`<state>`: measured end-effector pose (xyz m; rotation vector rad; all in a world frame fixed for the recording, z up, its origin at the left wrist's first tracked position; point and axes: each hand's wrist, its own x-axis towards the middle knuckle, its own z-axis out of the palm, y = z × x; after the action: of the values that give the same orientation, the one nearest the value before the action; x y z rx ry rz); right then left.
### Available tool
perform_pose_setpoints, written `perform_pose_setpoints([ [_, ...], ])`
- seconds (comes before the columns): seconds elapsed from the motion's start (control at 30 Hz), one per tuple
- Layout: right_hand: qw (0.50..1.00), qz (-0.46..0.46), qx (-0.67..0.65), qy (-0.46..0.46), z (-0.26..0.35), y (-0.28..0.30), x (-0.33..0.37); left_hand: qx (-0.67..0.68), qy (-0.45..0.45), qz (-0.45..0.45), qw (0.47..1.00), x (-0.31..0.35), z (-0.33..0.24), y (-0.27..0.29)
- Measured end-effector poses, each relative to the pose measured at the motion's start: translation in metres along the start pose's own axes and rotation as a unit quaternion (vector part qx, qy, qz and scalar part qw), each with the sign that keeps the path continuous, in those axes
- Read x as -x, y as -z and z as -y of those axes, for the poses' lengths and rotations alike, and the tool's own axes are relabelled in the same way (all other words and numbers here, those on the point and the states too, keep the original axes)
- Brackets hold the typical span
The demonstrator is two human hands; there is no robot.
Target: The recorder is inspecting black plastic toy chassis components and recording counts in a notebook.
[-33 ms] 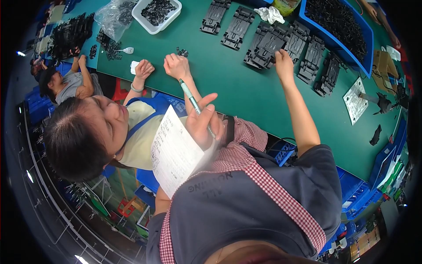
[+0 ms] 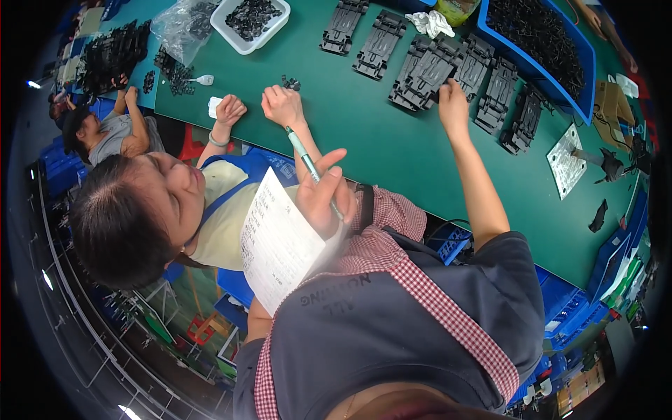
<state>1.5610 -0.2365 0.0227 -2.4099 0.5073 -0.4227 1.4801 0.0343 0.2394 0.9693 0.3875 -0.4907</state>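
My left hand (image 2: 325, 203) is raised in front of my chest, holding a green pen (image 2: 302, 152) slantwise between its fingers. A white sheet of handwritten paper (image 2: 276, 241) is in the same hand, and its surface covers most of my left forearm. Across the green table, my right hand (image 2: 453, 105) reaches out with curled fingers at the near right edge of a black plastic car chassis (image 2: 423, 73). The fingertips appear to pinch that edge, though they are partly hidden. Similar black chassis (image 2: 379, 45) lie in a row on both sides of it.
A blue bin (image 2: 535, 49) of small black parts stands beyond the row. A white tray (image 2: 250, 28) holds black pieces. Beside me at left sits a co-worker, whose loosely closed hands (image 2: 282, 106) rest on the table (image 2: 336, 105). A metal plate stand (image 2: 565, 161) is at right.
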Motion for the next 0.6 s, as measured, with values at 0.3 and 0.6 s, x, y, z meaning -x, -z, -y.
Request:
perform_pose_setpoints([
  [0.3, 0.987, 0.140, -0.071, 0.043, 0.108, -0.046, -0.032, -0.010, 0.017, 0.016, 1.000, 0.000, 0.003, -0.006],
  [0.6, 0.954, 0.183, -0.009, -0.236, 0.123, -0.125, -0.078, 0.059, -0.013, -0.072, 0.996, 0.009, -0.003, -0.006],
])
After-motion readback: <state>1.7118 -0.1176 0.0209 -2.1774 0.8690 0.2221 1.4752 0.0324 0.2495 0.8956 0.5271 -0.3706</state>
